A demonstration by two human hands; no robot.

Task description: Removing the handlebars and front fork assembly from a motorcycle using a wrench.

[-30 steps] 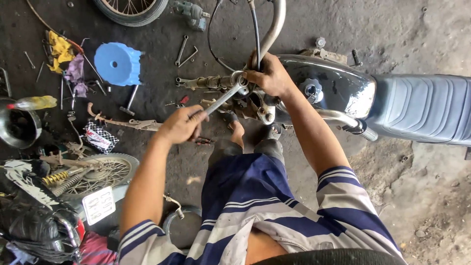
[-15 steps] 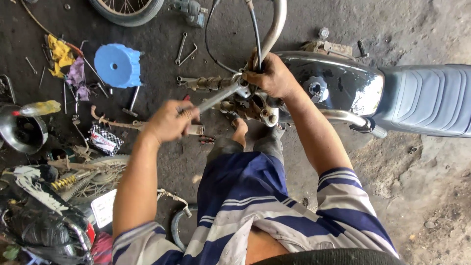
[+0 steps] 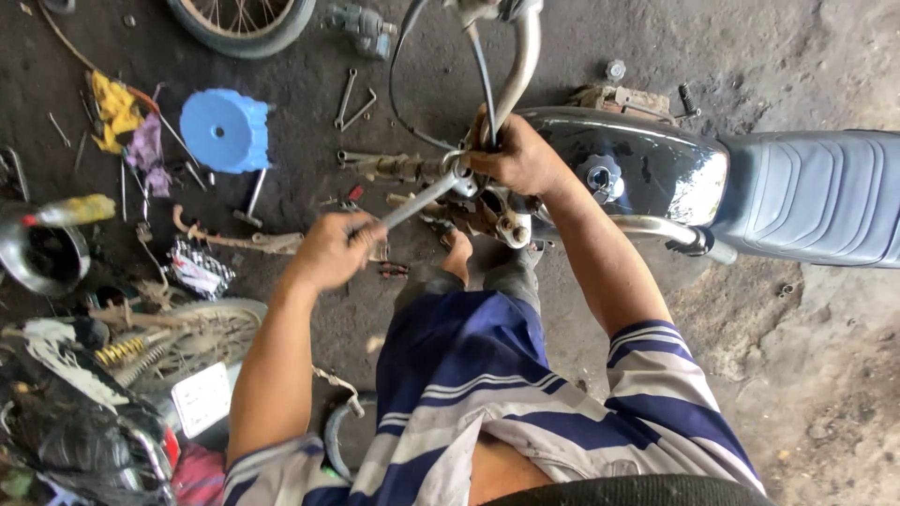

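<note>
My left hand is closed around the handle of a long metal wrench. The wrench's ring end sits on the steering stem of a black motorcycle. My right hand grips the top of that stem, just below the chrome handlebar. The black fuel tank and grey seat stretch to the right. My knees and a bare foot are below the stem.
A blue plastic stool stands at upper left, loose wrenches lie beyond it. A spoked wheel is at the top. A headlight shell, springs, rags and motorcycle parts crowd the left floor.
My left hand has swung the wrench handle away from the bike, to the left and downward. My right hand stays on the stem.
</note>
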